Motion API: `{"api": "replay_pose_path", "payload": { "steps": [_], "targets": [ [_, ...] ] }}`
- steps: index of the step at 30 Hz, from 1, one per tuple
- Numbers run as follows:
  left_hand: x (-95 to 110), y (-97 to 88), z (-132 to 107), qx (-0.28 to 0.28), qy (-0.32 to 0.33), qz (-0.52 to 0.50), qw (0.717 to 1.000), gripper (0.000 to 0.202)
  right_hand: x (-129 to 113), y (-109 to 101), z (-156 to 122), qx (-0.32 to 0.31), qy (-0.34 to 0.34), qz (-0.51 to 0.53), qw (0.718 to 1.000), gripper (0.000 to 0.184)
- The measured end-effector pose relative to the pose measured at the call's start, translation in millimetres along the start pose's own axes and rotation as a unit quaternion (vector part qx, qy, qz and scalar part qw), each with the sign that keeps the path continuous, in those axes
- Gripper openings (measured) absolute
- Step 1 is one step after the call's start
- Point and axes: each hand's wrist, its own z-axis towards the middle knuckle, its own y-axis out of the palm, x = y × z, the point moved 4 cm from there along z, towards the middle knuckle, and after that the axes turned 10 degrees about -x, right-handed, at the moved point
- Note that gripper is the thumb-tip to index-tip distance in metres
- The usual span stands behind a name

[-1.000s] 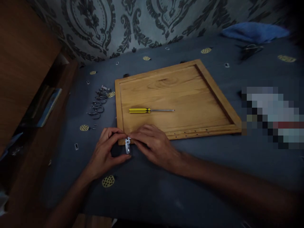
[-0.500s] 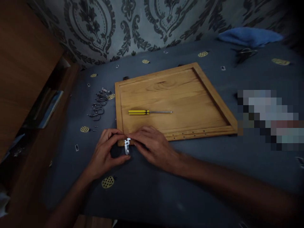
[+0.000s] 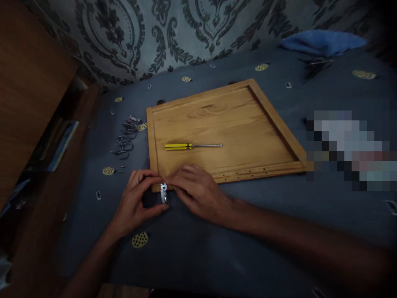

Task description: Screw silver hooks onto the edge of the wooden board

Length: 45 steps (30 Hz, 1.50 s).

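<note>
The thumb and forefinger of the left hand [image 3: 132,203] curve around a metal hook [image 3: 164,195] and hold it between them, the thumb tip at its lower end. The fingertips of the right hand [image 3: 200,193] are drawn together at the hook's upper end; whether they pinch some small part, I cannot tell. The hook is silvery and shiny, with a flat, lobed plate above and a narrow curved band below. It is at the near left corner of a wooden board [image 3: 217,124], its band reaching past the edge. The board is honey-brown, with a raised frame, visible grain and dark dots along its near side. On it lies a screwdriver [image 3: 179,146] with yellow-black handle. To the left, on the dark patterned cloth [image 3: 192,252], more hooks [image 3: 125,146] lie in a row, with small screws [image 3: 119,171] nearer. Far right, a blue cloth [image 3: 324,42] lies crumpled.
</note>
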Motion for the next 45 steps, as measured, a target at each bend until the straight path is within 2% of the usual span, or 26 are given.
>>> {"api": "replay_pose_path", "payload": {
  "steps": [9, 19, 45],
  "targets": [
    [1.3, -0.9, -0.1, 0.005, 0.011, 0.008, 1.0, 0.042, -1.1, -2.3, -0.1, 0.034, -0.035, -0.001, 0.999, 0.035],
    [1.1, -0.7, 0.3, 0.005, 0.008, 0.004, 1.0, 0.041, 1.2, -0.1, -0.6, -0.004, -0.009, 0.006, 1.0, 0.04],
    [1.6, -1.0, 0.3, 0.007, 0.017, 0.011, 1.0, 0.04, 0.0, -1.9, -0.5, 0.016, -0.023, -0.003, 1.0, 0.034]
  ]
}}
